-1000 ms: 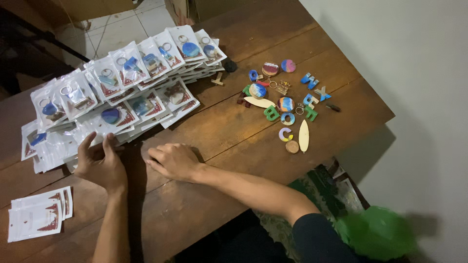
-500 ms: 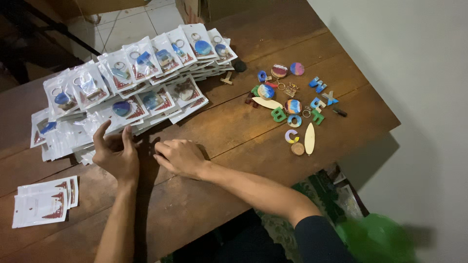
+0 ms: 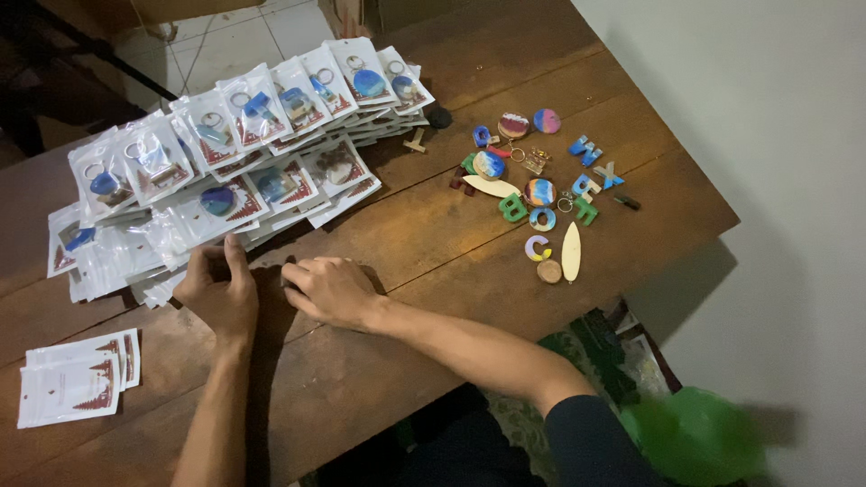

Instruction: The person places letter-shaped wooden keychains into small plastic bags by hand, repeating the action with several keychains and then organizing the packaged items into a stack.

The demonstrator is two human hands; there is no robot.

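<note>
1. The left hand [image 3: 216,293] is resting on the wooden table [image 3: 433,225] left of centre, its fingers [image 3: 236,257] reaching up to the near edge of the spread of clear packets [image 3: 225,171]. They seem to be pinching a packet edge, though whether anything is truly gripped I cannot tell.
2. The right hand [image 3: 329,290] is lying just beside it, knuckles up, fingers curled down against the wood. Nothing is showing between them; whether they are covering some small piece I cannot tell.
3. The packets, each holding a keyring with a coloured charm, are overlapping in loose rows across the upper left of the frame, touching the left fingertips and near the right hand.
4. Judging from this, a tug on one lower packet could be dragging its neighbours along, since they are overlapping and slippery; the rows could slide apart or toward the table edge.
5. Farther out, loose charms [image 3: 541,185], coloured letters, round discs and two pale oval pieces, are lying in a cluster at right of centre, well apart from both hands.
6. A small stack of white cards [image 3: 77,383] is sitting at the lower left of the frame.
</note>
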